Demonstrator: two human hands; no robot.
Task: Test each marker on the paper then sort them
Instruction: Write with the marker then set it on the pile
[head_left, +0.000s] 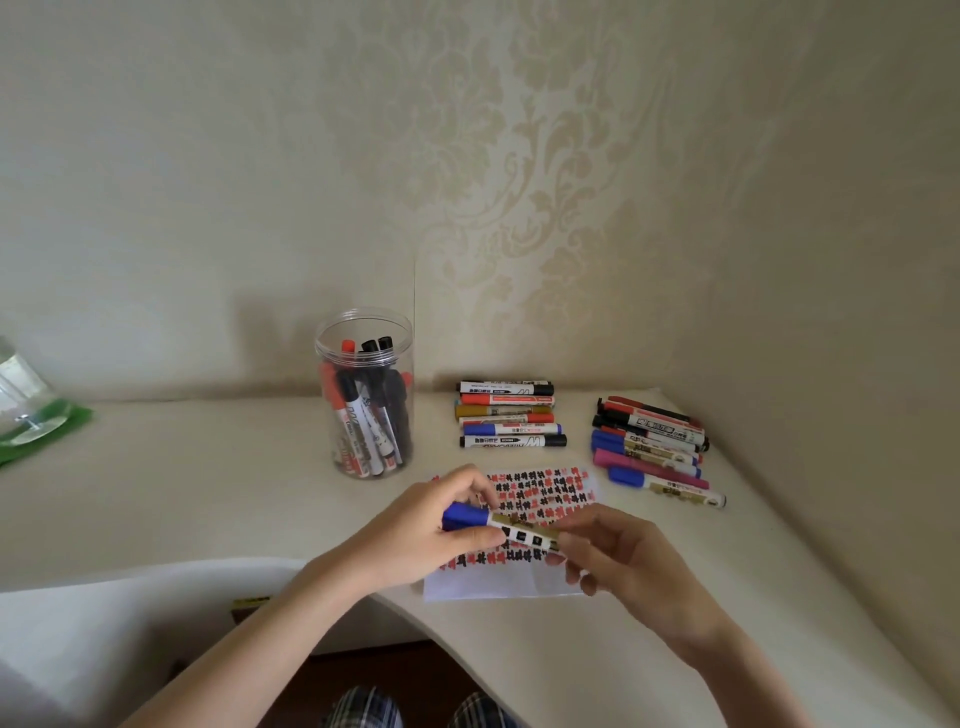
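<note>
Roughly midway, I judge, going by how things lie. My left hand (441, 525) grips the blue cap end of a blue-capped marker with a white and gold barrel (501, 526), and the fingers of my right hand (618, 558) pinch the other end of its barrel, so it lies level between them just above the white sheet of paper covered in red and black test scribbles (540, 519). Whether I am pulling the cap off or pressing it back on, I cannot tell; the cap looks seated.

Beyond my hands and a little to the right, a neat row of sorted markers with black, red, gold and blue caps (511, 414) lies side by side. Farther off to the right of my right hand sits a looser heap of markers in black, red, blue and pink (652, 447), so two groups are already built up. Beyond my left hand stands the clear round plastic jar (363, 332), with a good number of red and black markers upright inside, seemingly untested.

The paper is nearly full; only a bare strip remains at its near edge, under my hands. What is left, I reckon, is this marker and the jar's contents.
</note>
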